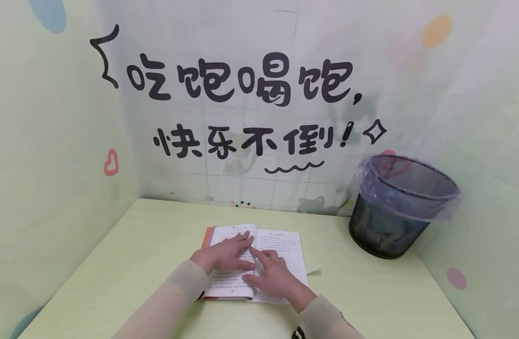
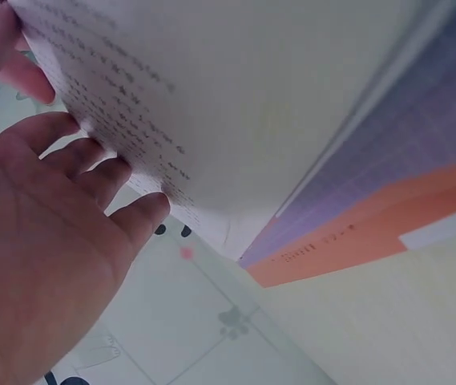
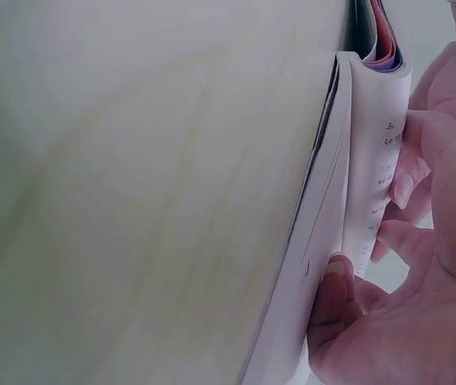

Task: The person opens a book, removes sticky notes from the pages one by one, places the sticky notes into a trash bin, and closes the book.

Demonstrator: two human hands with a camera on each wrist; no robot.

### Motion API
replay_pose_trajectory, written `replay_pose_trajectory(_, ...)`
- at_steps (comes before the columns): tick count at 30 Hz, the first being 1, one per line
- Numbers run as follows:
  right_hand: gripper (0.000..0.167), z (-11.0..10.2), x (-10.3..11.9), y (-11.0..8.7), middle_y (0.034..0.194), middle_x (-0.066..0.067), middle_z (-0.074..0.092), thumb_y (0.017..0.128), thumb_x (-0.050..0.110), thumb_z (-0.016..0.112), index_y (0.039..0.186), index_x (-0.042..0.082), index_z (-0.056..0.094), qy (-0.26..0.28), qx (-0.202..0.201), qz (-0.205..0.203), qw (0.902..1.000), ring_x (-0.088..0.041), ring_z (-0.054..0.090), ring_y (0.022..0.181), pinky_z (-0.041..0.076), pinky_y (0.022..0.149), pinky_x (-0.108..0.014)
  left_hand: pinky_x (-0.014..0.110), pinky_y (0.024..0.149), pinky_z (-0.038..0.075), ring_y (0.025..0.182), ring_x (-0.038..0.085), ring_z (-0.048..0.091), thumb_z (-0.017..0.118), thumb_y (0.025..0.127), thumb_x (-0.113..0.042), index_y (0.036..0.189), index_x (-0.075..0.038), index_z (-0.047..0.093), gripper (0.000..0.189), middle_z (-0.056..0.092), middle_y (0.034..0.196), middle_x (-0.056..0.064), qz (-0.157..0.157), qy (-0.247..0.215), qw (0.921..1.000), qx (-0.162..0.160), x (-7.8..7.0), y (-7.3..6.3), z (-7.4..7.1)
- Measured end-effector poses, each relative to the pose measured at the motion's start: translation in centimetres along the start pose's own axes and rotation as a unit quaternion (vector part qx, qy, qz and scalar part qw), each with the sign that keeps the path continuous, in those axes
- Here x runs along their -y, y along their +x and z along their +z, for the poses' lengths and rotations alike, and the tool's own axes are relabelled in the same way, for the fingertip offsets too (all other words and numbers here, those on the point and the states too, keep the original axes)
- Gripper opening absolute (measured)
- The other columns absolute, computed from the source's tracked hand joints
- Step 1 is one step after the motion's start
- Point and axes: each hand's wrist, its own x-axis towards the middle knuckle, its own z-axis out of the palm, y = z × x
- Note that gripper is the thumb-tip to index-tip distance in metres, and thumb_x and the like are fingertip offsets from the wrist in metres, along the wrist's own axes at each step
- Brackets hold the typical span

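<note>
An open book (image 1: 286, 242) with printed pages lies on the pale table. Across its left page rests my left hand (image 1: 229, 254), fingers spread and reaching toward the central fold. My right hand (image 1: 274, 275) lies on the right page by the same fold, its fingers slightly bent and its fingertips close to the left hand. The left wrist view shows the left fingers extended against the printed page (image 2: 236, 104). In the right wrist view, the right fingertips touch the book (image 3: 368, 160) near the fold. An orange and purple cover flap (image 2: 324, 249) sticks out at the left edge.
A black mesh bin (image 1: 382, 226) with a translucent liner stands at the table's back right. Decorated walls (image 1: 251, 188) with large lettering enclose the table (image 1: 157, 235) at the back and sides. A pale green tab (image 1: 314, 271) pokes out from the book's right side.
</note>
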Motion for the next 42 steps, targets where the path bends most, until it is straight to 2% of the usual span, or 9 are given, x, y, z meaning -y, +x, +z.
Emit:
replay_pose_trajectory(5, 0.078, -0.8, -0.7, 0.1, 0.162, -0.026, 0.048, 0.101, 0.051, 0.076, 0.165, 0.018, 0.05, 0.046, 0.009, 0.0, 0.9989, -0.039, 0.063, 0.13, 0.057, 0.108, -0.065, 0.064, 0.135, 0.028, 0.17, 0.04, 0.024, 0.075, 0.1, -0.057, 0.173, -0.014, 0.036, 0.093, 0.022, 0.184, 0.01, -0.007, 0.001, 1.0, 0.001, 0.1, 0.4, 0.3)
replay_pose_trajectory(9, 0.058, -2.3, -1.2, 0.5, 0.152, -0.025, 0.06, 0.106, 0.037, 0.071, 0.153, 0.006, 0.062, 0.057, -0.017, 0.018, 0.9981, -0.033, 0.07, 0.118, 0.061, 0.101, -0.057, 0.062, 0.136, 0.028, 0.17, 0.039, 0.024, 0.075, 0.099, -0.058, 0.173, -0.017, 0.036, 0.093, 0.023, 0.185, 0.007, -0.019, -0.011, 0.9998, -0.002, 0.1, 0.5, 0.5)
replay_pose_trajectory(14, 0.04, -4.4, -2.1, 1.1, 0.143, -0.027, 0.066, 0.104, 0.016, 0.064, 0.139, -0.002, 0.07, -0.015, -0.104, 0.065, 0.9923, -0.044, 0.064, 0.13, 0.054, 0.113, -0.062, 0.06, 0.137, 0.027, 0.171, 0.037, 0.024, 0.076, 0.1, -0.057, 0.173, -0.019, 0.036, 0.091, 0.023, 0.185, 0.004, -0.03, -0.019, 0.9993, -0.003, 0.0, 0.5, 0.5)
replay_pose_trajectory(18, 0.041, -6.0, -3.1, 0.9, 0.15, -0.028, 0.061, 0.103, 0.015, 0.062, 0.138, -0.004, 0.07, -0.102, -0.136, 0.117, 0.9785, -0.051, 0.049, 0.143, 0.042, 0.12, -0.067, 0.059, 0.137, 0.027, 0.171, 0.037, 0.023, 0.075, 0.1, -0.056, 0.173, -0.02, 0.036, 0.091, 0.023, 0.185, 0.003, -0.031, -0.016, 0.9994, -0.001, -0.3, 0.6, 0.6)
replay_pose_trajectory(22, 0.036, -6.8, -4.1, 0.6, 0.155, -0.03, 0.055, 0.102, 0.02, 0.061, 0.125, -0.005, 0.073, -0.157, -0.111, 0.164, 0.9675, -0.053, 0.042, 0.146, 0.037, 0.119, -0.071, 0.058, 0.138, 0.026, 0.171, 0.036, 0.022, 0.075, 0.101, -0.055, 0.174, -0.019, 0.035, 0.09, 0.022, 0.185, 0.003, -0.029, -0.013, 0.9995, 0.001, -0.5, 0.5, 0.6)
replay_pose_trajectory(27, 0.026, -6.7, -5.0, 0.6, 0.145, -0.029, 0.059, 0.1, 0.023, 0.063, 0.096, -0.001, 0.072, -0.178, -0.072, 0.195, 0.962, -0.052, 0.045, 0.137, 0.039, 0.113, -0.07, 0.058, 0.138, 0.026, 0.171, 0.037, 0.022, 0.074, 0.101, -0.054, 0.174, -0.017, 0.034, 0.091, 0.022, 0.185, 0.004, -0.027, -0.013, 0.9995, 0.002, -0.5, 0.4, 0.6)
replay_pose_trajectory(30, 0.025, -6.5, -5.3, 0.7, 0.138, -0.027, 0.061, 0.1, 0.023, 0.064, 0.096, 0.0, 0.072, -0.178, -0.062, 0.197, 0.9623, -0.05, 0.047, 0.133, 0.04, 0.112, -0.069, 0.058, 0.138, 0.026, 0.171, 0.037, 0.022, 0.074, 0.101, -0.054, 0.174, -0.017, 0.034, 0.091, 0.022, 0.185, 0.004, -0.026, -0.013, 0.9996, 0.002, -0.5, 0.5, 0.7)
replay_pose_trajectory(36, 0.027, -6.5, -5.4, 0.7, 0.126, -0.024, 0.063, 0.101, 0.017, 0.063, 0.113, -0.006, 0.07, -0.155, -0.067, 0.196, 0.966, -0.044, 0.05, 0.12, 0.041, 0.11, -0.066, 0.057, 0.138, 0.027, 0.171, 0.036, 0.022, 0.074, 0.102, -0.055, 0.174, -0.017, 0.033, 0.091, 0.022, 0.185, 0.005, -0.025, -0.005, 0.9997, 0.002, -0.4, 0.6, 0.9)
replay_pose_trajectory(42, 0.025, -7.3, -4.9, 0.6, 0.12, -0.022, 0.066, 0.103, 0.015, 0.058, 0.113, -0.005, 0.07, -0.134, -0.077, 0.179, 0.9717, -0.043, 0.054, 0.117, 0.044, 0.106, -0.066, 0.057, 0.138, 0.027, 0.171, 0.035, 0.022, 0.074, 0.101, -0.055, 0.174, -0.017, 0.034, 0.091, 0.023, 0.185, 0.005, -0.024, -0.005, 0.9997, 0.0, -0.3, 0.6, 0.9)
